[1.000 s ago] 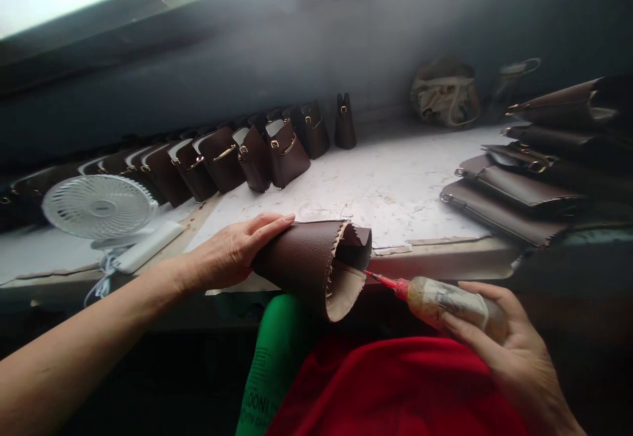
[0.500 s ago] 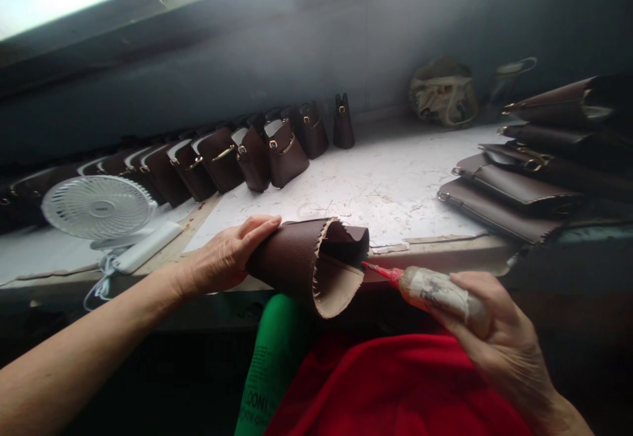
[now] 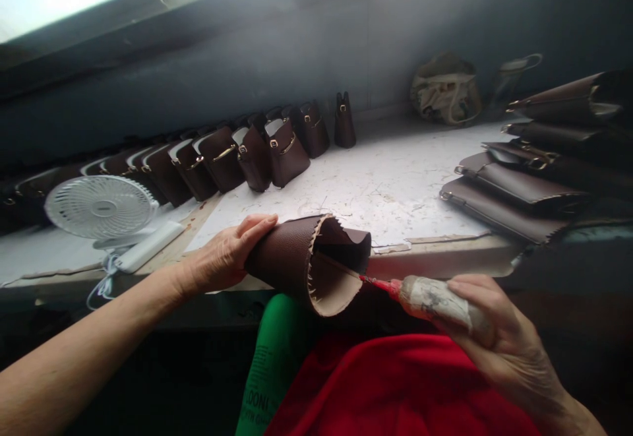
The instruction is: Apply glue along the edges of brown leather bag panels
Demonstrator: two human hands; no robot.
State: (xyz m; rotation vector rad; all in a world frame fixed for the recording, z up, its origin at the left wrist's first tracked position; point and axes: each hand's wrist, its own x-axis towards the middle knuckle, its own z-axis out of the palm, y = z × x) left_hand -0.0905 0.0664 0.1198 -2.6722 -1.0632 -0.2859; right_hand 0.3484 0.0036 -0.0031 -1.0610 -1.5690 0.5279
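Left hand [image 3: 225,258] wraps over the curled brown leather piece [image 3: 297,258], fingers spread along its top, thumb hidden underneath. Right hand [image 3: 499,337] is clenched around the glue bottle [image 3: 438,299], its red nozzle [image 3: 378,283] touching the leather's pale inner edge. The bottle's base is buried in the palm.

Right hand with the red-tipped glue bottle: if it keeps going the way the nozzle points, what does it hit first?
Likely the tan inner face of the curled brown leather piece: the right hand aims the smeared squeeze bottle leftward, red tip apparently touching it.
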